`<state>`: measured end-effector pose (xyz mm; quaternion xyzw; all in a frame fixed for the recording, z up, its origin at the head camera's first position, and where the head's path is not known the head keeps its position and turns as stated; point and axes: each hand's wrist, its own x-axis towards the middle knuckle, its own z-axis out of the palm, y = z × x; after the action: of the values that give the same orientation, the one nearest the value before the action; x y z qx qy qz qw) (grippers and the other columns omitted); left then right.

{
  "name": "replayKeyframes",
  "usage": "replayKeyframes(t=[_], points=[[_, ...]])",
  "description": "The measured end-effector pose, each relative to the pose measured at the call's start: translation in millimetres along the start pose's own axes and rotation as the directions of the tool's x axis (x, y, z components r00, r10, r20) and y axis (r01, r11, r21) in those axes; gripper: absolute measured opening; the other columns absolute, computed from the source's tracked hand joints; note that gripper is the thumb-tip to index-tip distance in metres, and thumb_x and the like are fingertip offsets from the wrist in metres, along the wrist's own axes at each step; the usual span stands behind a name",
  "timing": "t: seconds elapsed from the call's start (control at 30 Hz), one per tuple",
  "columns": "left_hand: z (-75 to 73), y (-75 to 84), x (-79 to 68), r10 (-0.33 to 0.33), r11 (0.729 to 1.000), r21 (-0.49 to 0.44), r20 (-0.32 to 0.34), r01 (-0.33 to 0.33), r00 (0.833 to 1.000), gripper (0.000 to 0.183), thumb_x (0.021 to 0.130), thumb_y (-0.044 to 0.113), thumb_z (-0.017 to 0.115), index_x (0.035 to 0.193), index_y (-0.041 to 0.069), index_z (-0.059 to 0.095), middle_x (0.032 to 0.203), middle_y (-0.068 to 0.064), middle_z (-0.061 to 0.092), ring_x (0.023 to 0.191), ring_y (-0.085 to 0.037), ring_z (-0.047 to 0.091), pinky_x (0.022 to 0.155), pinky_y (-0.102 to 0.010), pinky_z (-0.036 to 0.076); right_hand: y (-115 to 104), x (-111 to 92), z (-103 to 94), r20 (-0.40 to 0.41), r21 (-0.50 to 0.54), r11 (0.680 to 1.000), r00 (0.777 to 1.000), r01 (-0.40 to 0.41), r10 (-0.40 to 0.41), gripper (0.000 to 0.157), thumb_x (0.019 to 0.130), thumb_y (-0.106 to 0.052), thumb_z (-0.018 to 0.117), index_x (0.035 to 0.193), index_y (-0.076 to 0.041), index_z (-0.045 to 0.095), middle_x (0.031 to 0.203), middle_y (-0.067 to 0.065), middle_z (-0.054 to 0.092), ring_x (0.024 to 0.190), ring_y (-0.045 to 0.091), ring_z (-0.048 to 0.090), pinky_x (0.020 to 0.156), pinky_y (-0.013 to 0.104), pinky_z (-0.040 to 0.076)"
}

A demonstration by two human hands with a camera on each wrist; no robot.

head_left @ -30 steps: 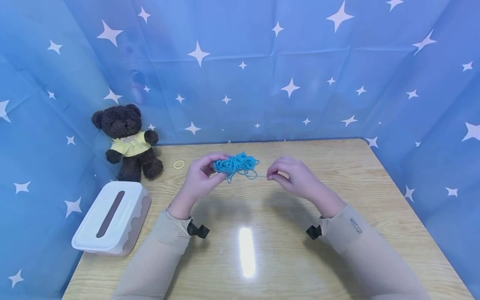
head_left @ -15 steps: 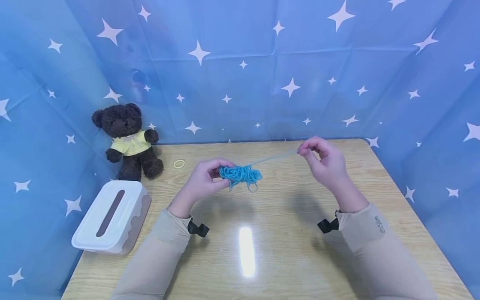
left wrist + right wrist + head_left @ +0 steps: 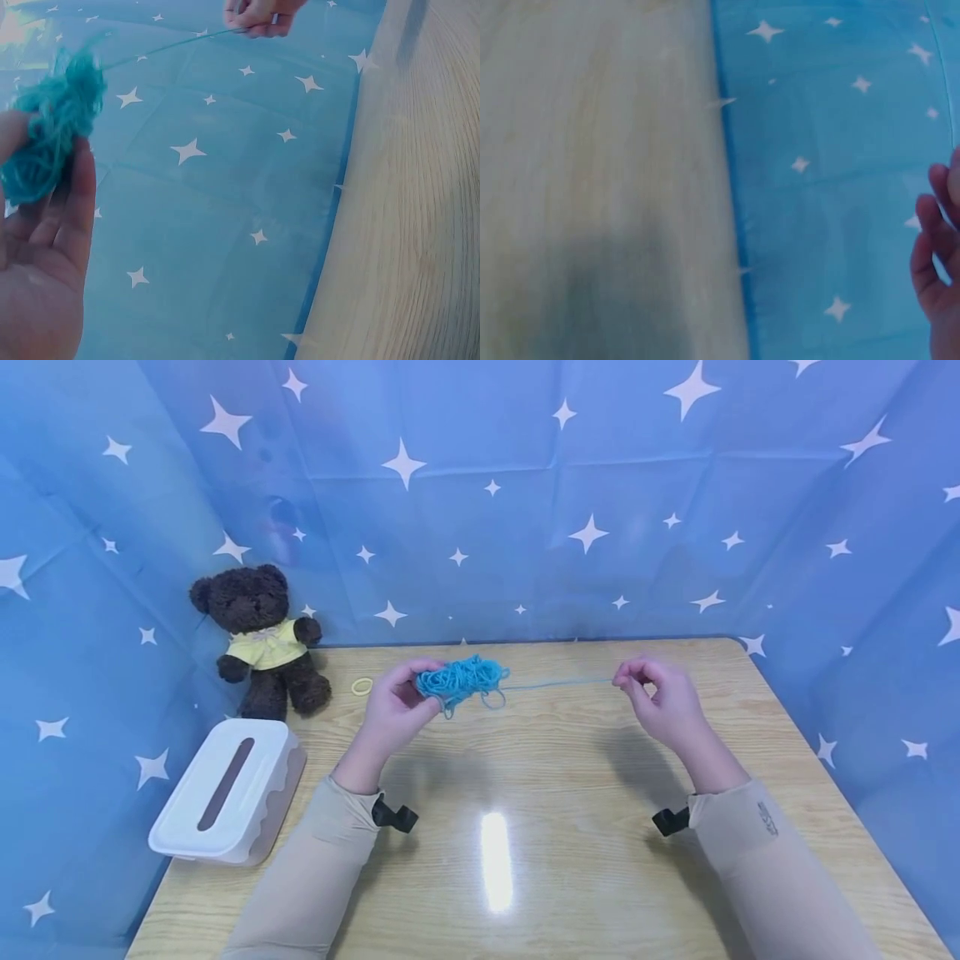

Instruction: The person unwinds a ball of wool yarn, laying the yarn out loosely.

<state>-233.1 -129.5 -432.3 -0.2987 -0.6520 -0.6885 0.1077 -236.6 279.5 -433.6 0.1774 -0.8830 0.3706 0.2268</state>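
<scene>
A loose bundle of blue yarn (image 3: 467,678) is gripped at its left end by my left hand (image 3: 393,710), thumb on the near side and fingers behind. A few loops dangle from its underside. One strand runs from the bundle, nearly level and stretched straight, to my right hand (image 3: 663,702), which pinches it between thumb and fingertips. Both hands are raised above the table. In the left wrist view, the yarn (image 3: 56,127) sits between thumb and fingers, with the strand leading to the other hand (image 3: 262,16). The right wrist view catches only part of my right hand (image 3: 941,240).
A dark brown teddy bear (image 3: 264,643) in a yellow shirt sits at the table's back left. Near it lies a yellow ring (image 3: 362,686). A white lidded box with a slot (image 3: 225,789) stands at the left edge. Blue starry cloth (image 3: 487,518) surrounds the wooden table (image 3: 570,827).
My right hand has moved right, rising and then dropping a little, drawing out a longer strand. My left hand dipped with the yarn bundle, then came back up and slightly left.
</scene>
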Motion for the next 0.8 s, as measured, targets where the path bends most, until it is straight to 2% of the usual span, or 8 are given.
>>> replayKeyframes(t=[0.13, 0.27, 0.37, 0.43, 0.53, 0.63, 0.73, 0.8], points=[[-1.9, -1.2, 2.2, -0.086, 0.982, 0.164, -0.044, 0.092, 0.995, 0.033, 0.088, -0.015, 0.067, 0.121, -0.010, 0.071, 0.120, -0.012, 0.077, 0.092, -0.006, 0.071, 0.080, -0.018, 0.063, 10.3, -9.7, -5.4, 0.018, -0.014, 0.999, 0.999, -0.049, 0.049, 0.006, 0.108, -0.006, 0.068, 0.105, -0.003, 0.074, 0.096, 0.010, 0.074, 0.088, -0.011, 0.052, 0.071, 0.012, 0.042], [-5.7, -5.4, 3.1, -0.173, 0.945, 0.284, 0.014, 0.162, 0.985, 0.030, 0.089, -0.010, 0.070, 0.119, -0.004, 0.075, 0.116, -0.024, 0.077, 0.083, -0.008, 0.070, 0.072, -0.019, 0.061, 17.5, -13.4, -14.6, -0.057, 0.049, 0.989, 0.988, -0.138, 0.141, 0.018, 0.113, -0.014, 0.062, 0.109, 0.002, 0.067, 0.094, -0.013, 0.070, 0.090, -0.013, 0.057, 0.081, 0.006, 0.044], [-7.5, -6.5, 1.7, -0.213, 0.948, 0.263, 0.098, 0.181, 0.972, 0.031, 0.088, -0.012, 0.068, 0.118, -0.005, 0.074, 0.111, -0.025, 0.077, 0.078, -0.010, 0.068, 0.066, -0.021, 0.058, 23.4, -13.5, -20.8, -0.120, 0.103, 0.979, 0.974, -0.178, 0.190, 0.023, 0.114, -0.016, 0.059, 0.113, 0.007, 0.063, 0.093, -0.028, 0.065, 0.089, -0.014, 0.060, 0.084, 0.002, 0.047], [-7.9, -5.9, 0.2, -0.216, 0.960, 0.215, 0.146, 0.182, 0.966, 0.032, 0.088, -0.013, 0.066, 0.118, -0.006, 0.072, 0.108, -0.018, 0.077, 0.076, -0.011, 0.066, 0.063, -0.022, 0.057, 26.5, -13.2, -24.0, -0.144, 0.112, 0.975, 0.967, -0.194, 0.209, 0.024, 0.115, -0.016, 0.059, 0.115, 0.008, 0.061, 0.092, -0.031, 0.064, 0.087, -0.014, 0.061, 0.082, 0.001, 0.049], [-6.9, -3.8, -1.2, -0.182, 0.980, 0.117, 0.190, 0.162, 0.965, 0.037, 0.088, -0.016, 0.062, 0.125, -0.009, 0.067, 0.114, -0.003, 0.074, 0.080, -0.009, 0.066, 0.064, -0.022, 0.058, 31.9, -13.7, -27.6, -0.135, 0.079, 0.971, 0.962, -0.227, 0.236, 0.024, 0.115, -0.019, 0.058, 0.117, 0.005, 0.061, 0.093, -0.028, 0.065, 0.086, -0.013, 0.061, 0.076, 0.004, 0.049], [-5.1, -2.5, -1.3, -0.120, 0.992, 0.054, 0.218, 0.110, 0.969, 0.051, 0.088, -0.018, 0.060, 0.139, -0.011, 0.059, 0.125, 0.006, 0.071, 0.080, -0.007, 0.065, 0.060, -0.020, 0.054, 38.4, -16.5, -30.5, -0.089, 0.024, 0.962, 0.958, -0.271, 0.272, 0.025, 0.116, -0.023, 0.056, 0.118, 0.001, 0.063, 0.096, -0.016, 0.070, 0.086, -0.010, 0.061, 0.069, 0.008, 0.049], [-2.3, -1.6, -0.9, -0.075, 0.997, 0.032, 0.247, 0.069, 0.966, 0.056, 0.090, -0.019, 0.059, 0.145, -0.012, 0.057, 0.140, -0.008, 0.070, 0.092, -0.007, 0.068, 0.066, -0.019, 0.057, 46.1, -20.5, -32.7, -0.033, -0.028, 0.953, 0.953, -0.301, 0.300, 0.024, 0.116, -0.023, 0.056, 0.117, -0.001, 0.065, 0.101, 0.005, 0.075, 0.083, -0.010, 0.060, 0.066, 0.011, 0.049], [-0.3, -1.3, -0.7, -0.062, 0.998, 0.038, 0.262, 0.053, 0.963, 0.048, 0.092, -0.019, 0.058, 0.139, -0.014, 0.062, 0.143, -0.021, 0.066, 0.104, -0.009, 0.069, 0.073, -0.020, 0.060, 48.8, -23.1, -34.5, 0.016, -0.072, 0.947, 0.949, -0.314, 0.316, 0.026, 0.116, -0.026, 0.056, 0.117, -0.003, 0.067, 0.104, 0.014, 0.076, 0.082, -0.008, 0.060, 0.066, 0.013, 0.051]])
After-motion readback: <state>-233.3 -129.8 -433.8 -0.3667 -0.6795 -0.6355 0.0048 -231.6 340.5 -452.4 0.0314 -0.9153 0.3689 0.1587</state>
